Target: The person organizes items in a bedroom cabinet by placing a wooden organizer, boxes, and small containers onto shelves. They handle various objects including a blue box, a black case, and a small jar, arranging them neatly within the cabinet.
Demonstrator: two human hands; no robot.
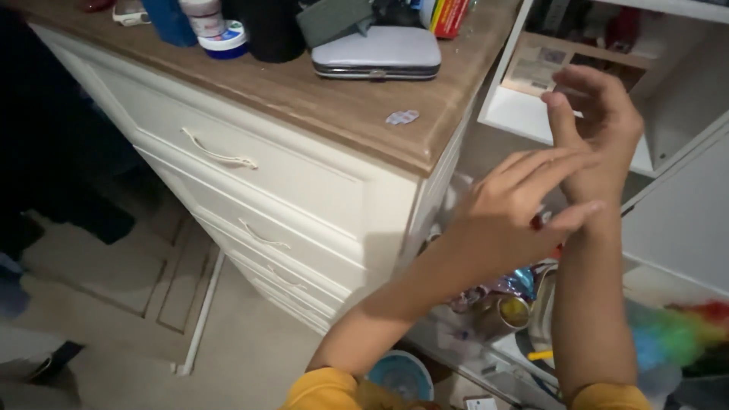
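My left hand [516, 209] reaches across from the lower left, fingers stretched out, and its fingertips touch the wrist of my right arm. My right hand [596, 114] is raised upright in front of a white shelf unit [524, 114], fingers loosely curled and apart, holding nothing. Both arms wear yellow sleeves at the bottom edge. Below the hands sits a clutter of small things, among them a shiny metal cup [505, 311] and a blue round lid [401, 373].
A white chest of drawers [273, 190] with a wooden top stands to the left. On it lie a grey clasp case [377, 53], a small blue-lidded jar [225, 39] and a dark cylinder [271, 29]. A rainbow-coloured duster [672, 334] lies at the lower right.
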